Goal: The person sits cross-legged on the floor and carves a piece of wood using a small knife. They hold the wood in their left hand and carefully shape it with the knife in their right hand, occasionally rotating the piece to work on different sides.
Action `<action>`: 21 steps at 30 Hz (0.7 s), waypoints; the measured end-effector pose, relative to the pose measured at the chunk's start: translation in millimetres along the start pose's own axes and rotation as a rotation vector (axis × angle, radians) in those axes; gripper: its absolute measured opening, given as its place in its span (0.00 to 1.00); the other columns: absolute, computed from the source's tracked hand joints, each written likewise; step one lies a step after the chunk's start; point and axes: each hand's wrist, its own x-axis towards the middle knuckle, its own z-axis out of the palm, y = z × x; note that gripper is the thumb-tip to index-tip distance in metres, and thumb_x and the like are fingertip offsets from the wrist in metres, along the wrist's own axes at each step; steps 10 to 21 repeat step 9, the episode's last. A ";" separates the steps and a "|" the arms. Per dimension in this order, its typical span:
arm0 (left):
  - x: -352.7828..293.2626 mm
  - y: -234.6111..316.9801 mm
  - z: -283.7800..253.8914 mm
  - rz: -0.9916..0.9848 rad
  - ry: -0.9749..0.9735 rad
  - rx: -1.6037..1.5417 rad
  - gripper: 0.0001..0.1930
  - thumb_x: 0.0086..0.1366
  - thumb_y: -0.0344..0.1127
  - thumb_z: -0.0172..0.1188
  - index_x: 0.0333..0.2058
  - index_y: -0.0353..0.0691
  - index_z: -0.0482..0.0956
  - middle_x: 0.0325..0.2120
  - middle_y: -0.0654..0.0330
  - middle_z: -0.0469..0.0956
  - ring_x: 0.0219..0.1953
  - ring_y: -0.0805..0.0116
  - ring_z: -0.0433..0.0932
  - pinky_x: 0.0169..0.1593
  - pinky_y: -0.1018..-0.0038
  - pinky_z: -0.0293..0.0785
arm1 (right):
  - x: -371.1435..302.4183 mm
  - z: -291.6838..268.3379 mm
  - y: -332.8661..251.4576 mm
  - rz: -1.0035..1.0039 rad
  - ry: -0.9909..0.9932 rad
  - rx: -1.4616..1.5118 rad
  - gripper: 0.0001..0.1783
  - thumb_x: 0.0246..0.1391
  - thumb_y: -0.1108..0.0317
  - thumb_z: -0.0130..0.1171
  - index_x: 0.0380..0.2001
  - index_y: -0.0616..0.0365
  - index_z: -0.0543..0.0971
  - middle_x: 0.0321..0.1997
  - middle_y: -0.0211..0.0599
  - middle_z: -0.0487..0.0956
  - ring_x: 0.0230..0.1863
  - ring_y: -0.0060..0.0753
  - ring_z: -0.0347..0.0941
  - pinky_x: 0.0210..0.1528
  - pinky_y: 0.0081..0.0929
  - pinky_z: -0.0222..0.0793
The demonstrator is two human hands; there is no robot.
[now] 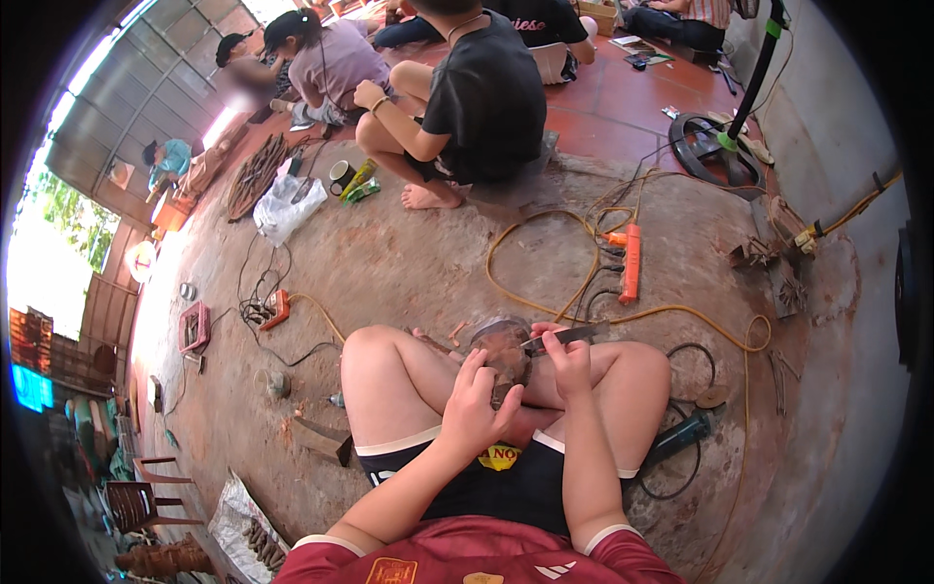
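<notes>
I sit with legs bent, and between my knees is a brown, carved-looking wooden piece (502, 352). My left hand (473, 414) lies against its near left side, fingers curled over it. Across its right side, my right hand (567, 365) pinches a slim tool with a dark, flat part (574, 333) pointing right; its exact kind is too small to tell. The far side of the wood and part of my left fingers are hidden. A dark teal power tool (681, 438) with a cable lies beside my right knee.
An orange power strip (631, 263) and a looped yellow cable (491, 263) lie ahead. Another orange power strip (276, 309), a pink basket (195, 327) and a white plastic bag (289, 209) are left. A person in black (491, 102) squats ahead; a stand's round base (718, 156) is far right.
</notes>
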 end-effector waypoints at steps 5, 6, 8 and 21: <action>0.5 -0.9 -1.4 -0.013 -0.005 -0.008 0.20 0.59 0.39 0.68 0.39 0.26 0.74 0.55 0.30 0.71 0.61 0.33 0.70 0.62 0.53 0.69 | -2.3 5.6 -8.2 -0.013 -0.098 0.037 0.09 0.63 0.71 0.59 0.41 0.65 0.82 0.49 0.41 0.82 0.46 0.25 0.77 0.52 0.23 0.70; 0.8 -1.3 -1.3 -0.009 -0.009 -0.013 0.21 0.59 0.39 0.68 0.38 0.25 0.73 0.55 0.29 0.70 0.61 0.33 0.69 0.62 0.53 0.70 | -1.7 4.4 -5.7 0.016 -0.007 -0.061 0.09 0.63 0.71 0.59 0.41 0.65 0.82 0.50 0.42 0.82 0.47 0.27 0.77 0.54 0.24 0.70; 0.0 -2.5 -0.8 -0.004 -0.012 0.008 0.22 0.59 0.40 0.68 0.40 0.25 0.73 0.55 0.30 0.70 0.61 0.33 0.69 0.62 0.53 0.69 | 1.2 -1.4 4.8 -0.013 0.073 -0.105 0.09 0.63 0.72 0.58 0.42 0.65 0.82 0.50 0.43 0.82 0.48 0.28 0.77 0.56 0.26 0.70; -1.0 -3.1 -0.1 0.000 -0.015 0.015 0.22 0.59 0.40 0.68 0.40 0.25 0.73 0.55 0.30 0.70 0.61 0.33 0.69 0.62 0.53 0.69 | 4.7 -5.5 14.2 -0.070 0.063 -0.049 0.09 0.64 0.72 0.58 0.43 0.64 0.82 0.49 0.43 0.82 0.49 0.28 0.77 0.57 0.26 0.70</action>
